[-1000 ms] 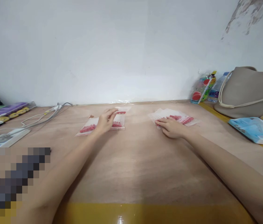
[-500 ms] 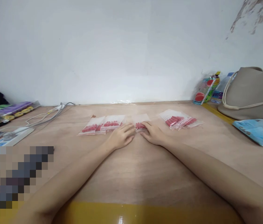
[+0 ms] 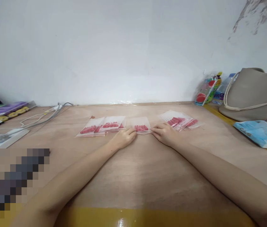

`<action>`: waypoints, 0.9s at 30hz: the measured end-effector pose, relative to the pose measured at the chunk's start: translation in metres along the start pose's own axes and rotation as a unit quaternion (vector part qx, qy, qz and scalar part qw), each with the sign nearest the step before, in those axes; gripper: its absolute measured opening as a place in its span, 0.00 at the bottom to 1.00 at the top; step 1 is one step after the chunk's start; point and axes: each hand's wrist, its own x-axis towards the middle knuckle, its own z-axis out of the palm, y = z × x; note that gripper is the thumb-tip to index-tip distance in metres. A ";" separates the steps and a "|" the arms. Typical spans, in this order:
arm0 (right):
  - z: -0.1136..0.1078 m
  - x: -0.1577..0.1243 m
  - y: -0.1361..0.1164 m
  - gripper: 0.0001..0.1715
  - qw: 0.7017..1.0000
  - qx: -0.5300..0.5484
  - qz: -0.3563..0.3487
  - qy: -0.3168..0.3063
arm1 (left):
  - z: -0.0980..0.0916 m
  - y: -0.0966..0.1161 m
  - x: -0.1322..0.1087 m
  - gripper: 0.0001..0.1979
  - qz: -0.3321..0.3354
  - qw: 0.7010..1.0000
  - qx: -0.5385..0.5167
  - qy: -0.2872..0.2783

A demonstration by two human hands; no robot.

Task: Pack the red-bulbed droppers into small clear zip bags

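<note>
A small clear zip bag with several red, finger-like pieces in a row lies flat on the table between my hands. My left hand is closed at its lower left corner, fingertips on the edge. At the opposite lower corner my right hand pinches the bag's edge between thumb and fingers. To the left lie overlapping filled zip bags with similar red pieces. A fanned pile of such bags lies to the right, just beyond my right hand.
A power strip with cables and packaged items occupy the left. Along the right stand bottles, a grey bag and a blue-white packet. A white wall bounds the wooden table behind.
My right hand has slid right, off the red pieces to the bag's corner, uncovering them. My left hand has stayed near the left corner. The view has shifted slightly.
</note>
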 end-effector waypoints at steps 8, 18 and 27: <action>-0.004 0.003 -0.007 0.15 0.988 -0.103 -0.110 0.024 | -0.005 0.000 0.001 0.09 0.026 0.997 0.004 0.074; -0.007 0.003 -0.009 0.17 0.982 -0.080 -0.165 0.045 | -0.009 -0.003 0.000 0.08 0.062 0.995 -0.009 0.071; -0.013 0.000 -0.003 0.10 0.967 -0.063 -0.218 0.113 | -0.014 -0.007 -0.004 0.06 0.059 0.992 -0.028 0.106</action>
